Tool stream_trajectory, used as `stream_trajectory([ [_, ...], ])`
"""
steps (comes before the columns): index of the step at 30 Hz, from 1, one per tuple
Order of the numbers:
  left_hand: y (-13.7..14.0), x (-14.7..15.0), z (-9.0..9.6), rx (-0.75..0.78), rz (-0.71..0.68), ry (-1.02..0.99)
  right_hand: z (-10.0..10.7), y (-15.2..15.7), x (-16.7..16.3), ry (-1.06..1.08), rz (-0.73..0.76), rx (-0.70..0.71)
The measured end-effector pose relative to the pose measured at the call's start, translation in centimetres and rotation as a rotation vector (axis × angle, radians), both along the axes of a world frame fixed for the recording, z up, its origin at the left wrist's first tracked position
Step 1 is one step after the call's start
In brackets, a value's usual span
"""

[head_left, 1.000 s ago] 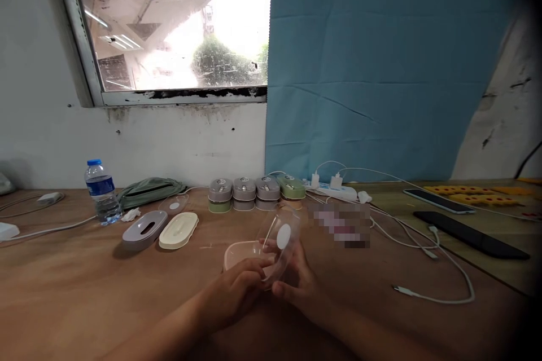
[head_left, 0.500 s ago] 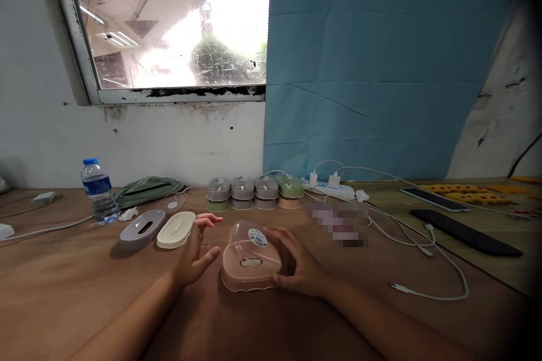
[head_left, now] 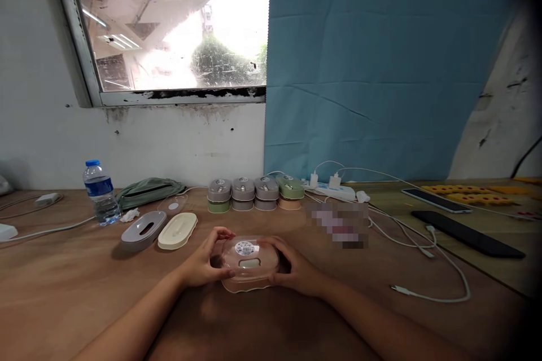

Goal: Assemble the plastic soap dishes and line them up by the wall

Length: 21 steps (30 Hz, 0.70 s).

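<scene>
In front of me on the table is a pink oval plastic box (head_left: 254, 284) with a slot in its top. A clear plastic cover (head_left: 265, 264) with a round printed sticker lies over it. My left hand (head_left: 207, 262) curls round the left end, thumb at the front and fingers at the back. My right hand (head_left: 296, 268) grips the right end the same way. To the left lie a grey oval lid (head_left: 138, 235) with a slot and a cream oval tray (head_left: 173, 237). Behind them lies a clear cover (head_left: 180, 201) with a sticker.
Several stacked oval boxes (head_left: 243, 190) in grey, green and orange line the wall. A water bottle (head_left: 100, 194) and green pouch (head_left: 148, 190) stand at the back left. To the right are a power strip (head_left: 339, 190), white cables (head_left: 444, 298) and two phones, one black (head_left: 466, 234).
My left hand has moved right onto the box's left end. The clear cover, tilted up before, now lies down over the pink box. My right hand stays at the right end.
</scene>
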State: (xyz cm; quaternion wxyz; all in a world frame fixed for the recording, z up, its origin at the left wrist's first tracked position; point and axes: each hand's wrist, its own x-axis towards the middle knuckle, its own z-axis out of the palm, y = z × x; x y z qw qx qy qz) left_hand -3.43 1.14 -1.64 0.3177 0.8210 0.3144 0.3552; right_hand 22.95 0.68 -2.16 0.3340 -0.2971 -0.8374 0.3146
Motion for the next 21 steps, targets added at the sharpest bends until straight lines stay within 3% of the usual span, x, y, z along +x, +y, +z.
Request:
stream_trajectory([
  [8,0.14,0.01,-0.08,0.016,-0.033,0.029,0.20,-0.09,0.04,0.003,0.011,-0.035],
  [21,-0.01,0.16,0.25,-0.015,-0.082,0.028,0.49,-0.86,0.11,-0.104,-0.007,0.054],
])
